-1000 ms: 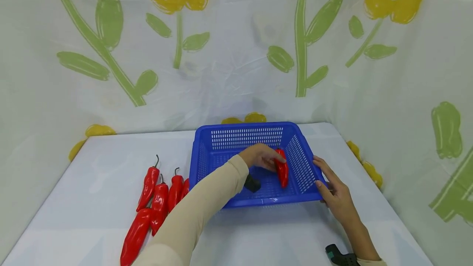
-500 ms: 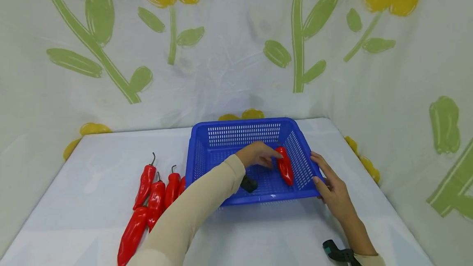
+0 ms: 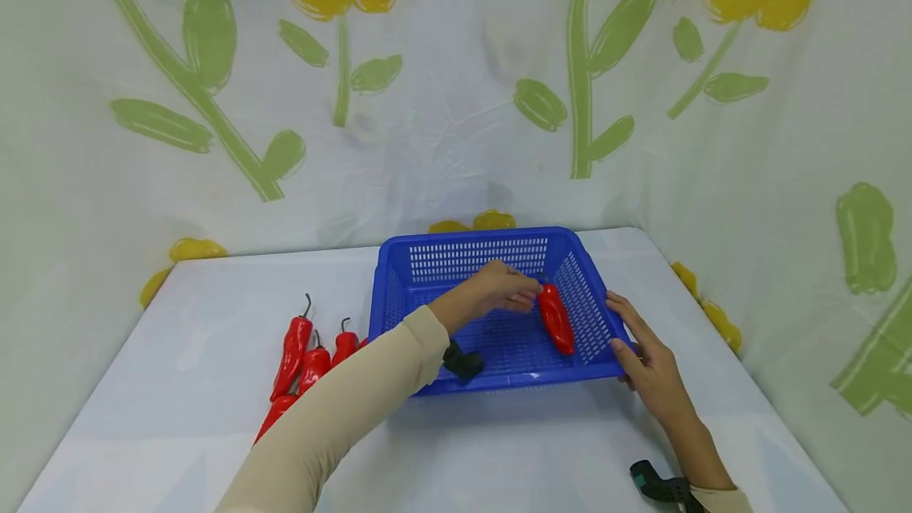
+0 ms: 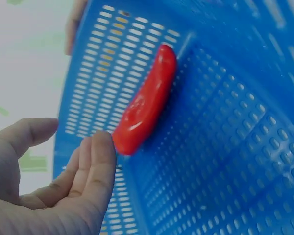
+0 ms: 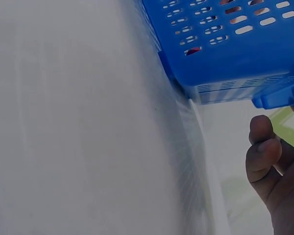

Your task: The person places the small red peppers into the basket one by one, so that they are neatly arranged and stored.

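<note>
A red chili pepper [image 3: 556, 319] lies along the right wall inside the blue plastic basket [image 3: 463, 242]. Just left of its upper end is my left hand [image 3: 495, 290], reaching over the front rim. In the left wrist view the fingers of that left hand [image 4: 73, 181] are spread from the thumb and hold nothing; the fingertips are close to the end of the pepper [image 4: 146, 105]. My right hand [image 3: 651, 370] grips the basket's right rim near the front corner. The right wrist view shows curled fingers of the right hand [image 5: 279, 166] below the rim.
Several more red chili peppers [image 3: 290, 355] lie on the white table [image 3: 171, 386] left of the basket, partly hidden by my left sleeve [image 3: 349, 418]. A flower-printed white curtain [image 3: 456, 133] hangs behind the table and along its right side.
My left hand has let go of the pepper and drawn back slightly left. The pepper has settled against the basket's right wall. My right hand keeps its place on the rim.
</note>
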Demonstrator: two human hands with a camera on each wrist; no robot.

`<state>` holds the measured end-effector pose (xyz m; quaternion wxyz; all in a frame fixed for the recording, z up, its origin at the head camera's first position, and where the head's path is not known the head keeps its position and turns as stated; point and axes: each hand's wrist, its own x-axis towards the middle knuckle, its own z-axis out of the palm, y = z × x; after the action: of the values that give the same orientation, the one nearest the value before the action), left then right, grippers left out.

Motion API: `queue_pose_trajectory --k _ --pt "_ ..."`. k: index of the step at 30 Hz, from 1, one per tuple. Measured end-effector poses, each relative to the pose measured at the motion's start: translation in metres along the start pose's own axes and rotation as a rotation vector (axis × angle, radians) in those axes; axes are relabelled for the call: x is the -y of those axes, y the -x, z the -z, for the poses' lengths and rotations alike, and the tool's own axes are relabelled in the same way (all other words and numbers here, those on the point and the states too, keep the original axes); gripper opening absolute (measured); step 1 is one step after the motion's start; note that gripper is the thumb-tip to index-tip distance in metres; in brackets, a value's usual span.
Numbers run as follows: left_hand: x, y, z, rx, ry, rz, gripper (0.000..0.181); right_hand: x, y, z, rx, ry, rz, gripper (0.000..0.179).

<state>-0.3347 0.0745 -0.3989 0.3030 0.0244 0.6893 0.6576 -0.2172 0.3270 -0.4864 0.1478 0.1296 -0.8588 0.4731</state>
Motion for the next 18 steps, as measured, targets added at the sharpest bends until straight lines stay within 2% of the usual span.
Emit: queue_pose_trajectory --k 7,13,18 --pt "-0.007 0.029 0.024 0.051 -0.003 -0.120 0.026 0.000 0.002 -0.001 -0.002 -0.003 -0.036 0.054" --pt "-0.007 0.056 0.048 0.034 -0.017 -0.211 0.026 0.000 0.001 -0.002 0.004 -0.015 -0.015 0.055" --pt "-0.001 0.073 0.061 0.035 0.007 -0.269 0.028 0.001 0.001 -0.001 0.008 -0.044 0.006 0.055"
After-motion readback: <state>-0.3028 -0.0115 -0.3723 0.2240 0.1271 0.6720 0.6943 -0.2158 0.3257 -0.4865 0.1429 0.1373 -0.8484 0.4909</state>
